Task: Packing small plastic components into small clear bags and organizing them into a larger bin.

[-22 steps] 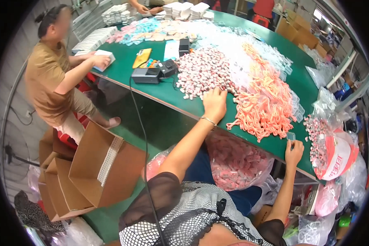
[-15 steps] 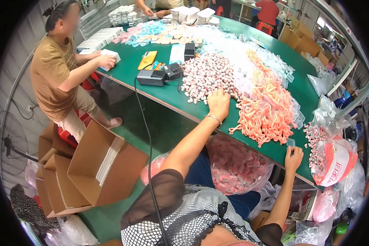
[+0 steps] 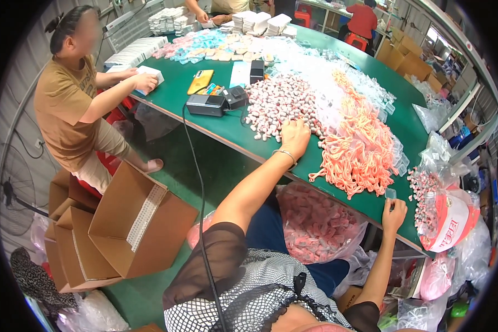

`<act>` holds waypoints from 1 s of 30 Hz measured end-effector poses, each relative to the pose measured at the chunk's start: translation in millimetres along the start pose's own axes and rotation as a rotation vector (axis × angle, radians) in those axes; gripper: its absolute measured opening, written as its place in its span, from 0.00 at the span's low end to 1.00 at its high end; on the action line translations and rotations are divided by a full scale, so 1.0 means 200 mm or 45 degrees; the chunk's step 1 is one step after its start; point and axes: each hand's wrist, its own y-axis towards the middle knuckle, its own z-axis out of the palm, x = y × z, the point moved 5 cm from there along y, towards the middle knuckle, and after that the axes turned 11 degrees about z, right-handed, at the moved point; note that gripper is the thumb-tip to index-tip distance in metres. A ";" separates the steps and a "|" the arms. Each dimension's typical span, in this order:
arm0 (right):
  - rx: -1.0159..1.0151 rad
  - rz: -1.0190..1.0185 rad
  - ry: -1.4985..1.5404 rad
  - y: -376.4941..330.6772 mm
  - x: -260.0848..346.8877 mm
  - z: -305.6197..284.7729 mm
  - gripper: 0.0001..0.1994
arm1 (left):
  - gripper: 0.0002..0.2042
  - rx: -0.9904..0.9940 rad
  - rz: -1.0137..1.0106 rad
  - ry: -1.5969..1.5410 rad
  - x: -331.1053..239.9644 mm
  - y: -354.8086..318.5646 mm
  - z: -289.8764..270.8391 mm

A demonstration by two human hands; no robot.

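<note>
My left hand (image 3: 295,136) reaches onto the near edge of a heap of small round pinkish-white pieces (image 3: 281,100). Its fingers are bent and drawn together at the pieces; what they hold, if anything, is hidden. Lower right, by the table's front edge, my right hand (image 3: 394,214) is closed in a pinch on a small clear plastic box (image 3: 390,193), which sticks up past the fingertips. Between my hands lies a pile of looped orange cords (image 3: 355,160). Clear plastic pieces (image 3: 329,105) are heaped behind the cords.
A black device (image 3: 205,105) with a cable and a yellow phone (image 3: 200,81) lie on the green table (image 3: 177,80). At left, a person (image 3: 66,105) handles a white box. Cardboard boxes (image 3: 166,227) stand below. A bag of pink pieces (image 3: 321,227) sits under the table edge.
My hands have barely moved; the right one, with the clear box, has shifted slightly left. The person at left has leaned a little further left.
</note>
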 end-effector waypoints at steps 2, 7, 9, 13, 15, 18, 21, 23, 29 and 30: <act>-0.005 0.004 -0.006 0.00 -0.01 0.00 0.09 | 0.05 -0.001 0.013 0.003 0.00 -0.01 -0.01; 0.014 0.026 0.019 0.00 0.01 -0.01 0.10 | 0.06 0.085 0.022 0.008 0.00 0.00 -0.01; 0.022 0.026 0.004 0.00 0.00 0.00 0.10 | 0.06 0.048 0.038 0.011 0.00 0.00 -0.02; 0.024 0.056 -0.007 0.00 0.00 0.00 0.10 | 0.05 -0.002 0.074 -0.008 0.00 -0.02 -0.05; 0.017 0.051 -0.004 0.00 0.00 0.00 0.10 | 0.05 -0.005 0.134 -0.036 -0.02 -0.02 -0.08; 0.010 0.037 -0.002 0.00 0.00 -0.01 0.10 | 0.04 -0.123 0.185 -0.140 -0.03 -0.03 -0.13; 0.011 0.034 -0.003 0.00 0.02 -0.01 0.10 | 0.05 -0.193 0.141 -0.379 -0.04 -0.04 -0.17; 0.014 0.038 -0.001 0.00 0.02 -0.01 0.10 | 0.05 -0.132 0.118 -0.477 -0.05 -0.06 -0.15; 0.027 0.030 -0.009 0.00 0.01 -0.01 0.09 | 0.05 -0.242 -0.032 -0.972 -0.09 -0.09 -0.21; 0.029 0.024 0.001 0.00 0.00 -0.01 0.09 | 0.05 -0.295 -0.078 -1.087 -0.09 -0.09 -0.23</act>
